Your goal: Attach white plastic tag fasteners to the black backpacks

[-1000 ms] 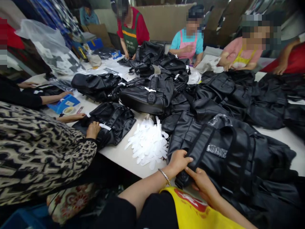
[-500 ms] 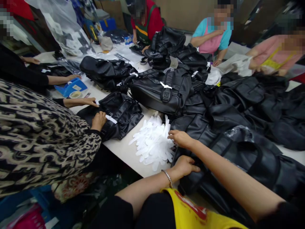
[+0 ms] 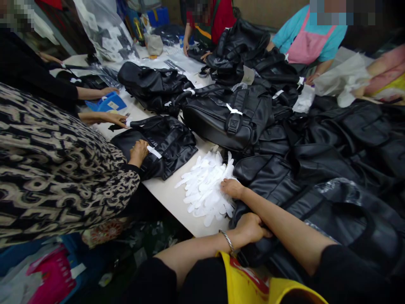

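Note:
My right hand point(image 3: 232, 188) is at the right side of a heap of white toothed strips point(image 3: 202, 190). Its fingers are curled down and pinched onto a strip there. Crossing under that forearm, my left hand point(image 3: 251, 229), with a twisted bracelet at the wrist, is closed on the near edge of a black bag point(image 3: 322, 211). The fingertips of that hand are partly hidden against the dark material. The bag lies flat with a strap loop on top and some clear plastic film over it.
Black bags are piled across the table, one with a white strip round its strap point(image 3: 234, 109). To the left, a co-worker in a patterned top point(image 3: 63, 169) handles another black bag point(image 3: 161, 145). A blue tape dispenser point(image 3: 109, 102) stands beyond. Other people work behind the pile.
My right hand has moved onto the white strips and its fingers have curled in. My left hand has closed more on the bag. The whole view has shifted slightly.

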Available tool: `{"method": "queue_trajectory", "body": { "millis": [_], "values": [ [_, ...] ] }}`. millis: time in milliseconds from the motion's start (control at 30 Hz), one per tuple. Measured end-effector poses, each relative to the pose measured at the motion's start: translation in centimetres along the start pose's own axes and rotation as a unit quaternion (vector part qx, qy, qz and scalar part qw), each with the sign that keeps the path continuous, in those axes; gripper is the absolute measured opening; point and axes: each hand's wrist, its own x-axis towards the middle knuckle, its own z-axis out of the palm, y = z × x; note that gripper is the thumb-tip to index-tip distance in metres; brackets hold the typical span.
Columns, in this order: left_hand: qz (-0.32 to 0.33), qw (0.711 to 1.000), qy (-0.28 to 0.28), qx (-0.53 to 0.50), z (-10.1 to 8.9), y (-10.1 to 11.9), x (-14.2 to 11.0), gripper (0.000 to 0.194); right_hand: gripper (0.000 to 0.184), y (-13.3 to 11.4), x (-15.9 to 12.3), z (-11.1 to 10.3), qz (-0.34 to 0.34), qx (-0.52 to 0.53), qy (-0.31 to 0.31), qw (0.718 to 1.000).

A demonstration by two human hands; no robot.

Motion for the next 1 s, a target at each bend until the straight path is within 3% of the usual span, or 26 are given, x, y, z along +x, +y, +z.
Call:
{"method": "queue_trajectory", "body": {
  "millis": [100,200,433,500,600,667,767,867,1000],
  "values": [
    [0.000,1.000,-0.006,0.011,0.0,0.0,-0.1,0.016,0.018,0.0,-0.7,-1.3,0.039,0.032,0.039,0.998],
    [0.008,1.000,-0.003,0.015,-0.3,0.2,-0.5,0.031,0.018,0.2,-2.1,-3.4,0.112,0.077,0.100,0.986],
    [0.005,0.999,0.026,-0.043,-0.4,0.6,-1.1,0.030,0.021,-0.2,-7.2,-8.2,0.266,0.208,0.246,0.909],
    [-0.011,0.996,0.038,-0.084,-0.3,0.8,-1.2,0.028,0.025,-1.3,-9.9,-9.3,0.262,0.337,0.307,0.850],
    [-0.048,0.984,0.027,-0.172,-0.7,1.7,-1.6,0.021,0.032,-4.0,-15.4,-10.1,0.221,0.552,0.387,0.704],
    [-0.066,0.975,0.014,-0.212,-1.5,2.6,-1.9,0.023,0.034,-6.2,-19.7,-9.5,0.237,0.639,0.379,0.626],
    [-0.094,0.968,0.008,-0.233,-3.1,4.1,-1.8,0.027,0.038,-9.6,-25.2,-6.5,0.293,0.750,0.281,0.522],
    [-0.127,0.964,-0.002,-0.232,-4.5,5.5,-1.3,0.028,0.040,-12.6,-27.4,-2.0,0.315,0.811,0.189,0.456],
    [-0.141,0.968,-0.026,-0.207,-5.3,7.3,-0.4,0.026,0.040,-14.7,-25.0,1.7,0.300,0.844,0.173,0.410]
  ]
}}
